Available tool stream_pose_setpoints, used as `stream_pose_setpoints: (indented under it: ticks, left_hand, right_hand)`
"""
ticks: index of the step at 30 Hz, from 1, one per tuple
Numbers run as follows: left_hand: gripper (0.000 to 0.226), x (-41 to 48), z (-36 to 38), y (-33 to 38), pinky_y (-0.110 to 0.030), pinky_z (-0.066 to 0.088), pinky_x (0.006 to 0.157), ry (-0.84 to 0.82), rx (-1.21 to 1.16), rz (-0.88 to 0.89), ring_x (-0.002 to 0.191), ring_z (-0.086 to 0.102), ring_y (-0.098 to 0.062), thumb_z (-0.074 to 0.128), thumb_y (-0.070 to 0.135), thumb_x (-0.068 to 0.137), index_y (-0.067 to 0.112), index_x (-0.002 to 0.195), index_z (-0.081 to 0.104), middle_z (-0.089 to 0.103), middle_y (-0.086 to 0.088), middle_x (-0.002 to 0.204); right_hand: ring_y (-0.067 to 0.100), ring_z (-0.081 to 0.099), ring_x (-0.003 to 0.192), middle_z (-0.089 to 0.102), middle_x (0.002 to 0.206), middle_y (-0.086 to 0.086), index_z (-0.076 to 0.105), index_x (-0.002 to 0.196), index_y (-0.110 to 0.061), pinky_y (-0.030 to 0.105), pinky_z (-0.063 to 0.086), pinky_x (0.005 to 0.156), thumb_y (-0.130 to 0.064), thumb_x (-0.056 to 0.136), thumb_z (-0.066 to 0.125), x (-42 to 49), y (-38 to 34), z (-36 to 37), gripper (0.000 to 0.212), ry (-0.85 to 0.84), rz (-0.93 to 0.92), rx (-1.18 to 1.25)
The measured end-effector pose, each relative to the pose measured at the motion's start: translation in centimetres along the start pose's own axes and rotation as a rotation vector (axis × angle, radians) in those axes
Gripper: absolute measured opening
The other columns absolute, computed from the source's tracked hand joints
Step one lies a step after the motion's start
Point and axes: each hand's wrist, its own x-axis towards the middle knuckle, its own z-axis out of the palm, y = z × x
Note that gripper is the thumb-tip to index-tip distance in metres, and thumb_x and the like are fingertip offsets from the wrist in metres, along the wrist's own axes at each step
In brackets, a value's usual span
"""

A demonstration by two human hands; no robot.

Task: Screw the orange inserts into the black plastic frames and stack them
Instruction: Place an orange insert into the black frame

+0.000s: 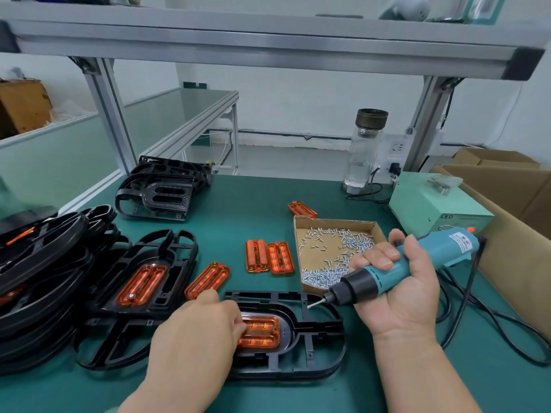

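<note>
A clear glass bottle (365, 153) with a dark cap stands at the back edge of the green worktop (253, 198), near a pale green power box (429, 204) on the right. Behind them a white wall socket (398, 147) sits beside a metal post (432, 114). Open cardboard boxes (507, 186) stand to the right, and a metal shelf (268, 34) spans overhead

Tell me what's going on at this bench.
A person is assembling parts. The left hand holds an orange insert seated in the front black frame. The right hand grips a teal electric screwdriver, its bit aimed at the frame. Finished frames lie stacked at left.
</note>
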Motion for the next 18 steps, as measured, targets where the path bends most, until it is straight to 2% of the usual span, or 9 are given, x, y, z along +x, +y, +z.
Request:
stream_pose_setpoints:
  ticks: [4,7,12,14,16,18]
  left_hand:
    - [0.022,0.0,0.1,-0.3,-0.020,0.040,0.068,-0.047,-0.103,0.022,0.080,0.047,-0.005,0.042,0.052,0.092,0.036,0.098,0.056,0.044,0.012,0.092]
    - [0.014,0.2,-0.1,-0.4,-0.016,0.034,0.069,-0.076,-0.129,0.049,0.084,0.050,-0.002,0.044,0.052,0.092,0.039,0.089,0.049,0.043,0.013,0.092]
    - [0.019,0.3,0.0,0.1,-0.014,0.037,0.077,-0.118,-0.142,0.093,0.088,0.051,0.000,0.041,0.056,0.091,0.041,0.080,0.041,0.041,0.012,0.093]
    - [0.019,0.4,-0.2,0.3,-0.012,0.039,0.082,-0.120,-0.145,0.114,0.088,0.051,0.002,0.038,0.060,0.090,0.043,0.083,0.045,0.040,0.013,0.097]
    - [0.023,0.9,-0.7,0.5,-0.012,0.040,0.087,-0.095,-0.147,0.134,0.091,0.050,0.005,0.036,0.064,0.088,0.048,0.095,0.051,0.040,0.016,0.101]
    - [0.019,2.0,-1.7,1.2,-0.011,0.039,0.088,-0.074,-0.190,0.142,0.094,0.049,0.006,0.040,0.064,0.086,0.053,0.096,0.051,0.041,0.021,0.104]
  right_hand:
    - [0.003,0.042,0.042,0.043,0.057,-0.011,0.056,0.084,-0.021,0.018,0.044,0.051,-0.029,0.080,0.057,0.0,0.0,0.1,0.008,0.010,-0.001,0.001]
    - [0.003,0.042,0.041,0.042,0.057,-0.011,0.057,0.082,-0.021,0.018,0.044,0.050,-0.028,0.079,0.057,0.0,-0.2,0.1,0.007,0.006,-0.002,0.008]
    - [0.004,0.042,0.041,0.041,0.057,-0.010,0.059,0.081,-0.021,0.021,0.045,0.046,-0.027,0.080,0.057,0.0,-0.3,0.0,0.006,0.011,0.000,-0.004]
    - [0.005,0.042,0.040,0.041,0.057,-0.009,0.059,0.083,-0.021,0.021,0.045,0.046,-0.026,0.081,0.057,0.1,-0.4,0.0,0.006,0.022,0.010,-0.006]
    - [0.005,0.041,0.040,0.042,0.057,-0.008,0.058,0.084,-0.020,0.022,0.045,0.045,-0.025,0.081,0.058,0.1,-0.4,0.0,0.006,0.029,0.019,-0.006]
    - [0.006,0.041,0.039,0.041,0.057,-0.008,0.057,0.086,-0.019,0.022,0.045,0.045,-0.024,0.079,0.058,0.1,-0.5,0.1,0.008,0.037,0.024,-0.002]
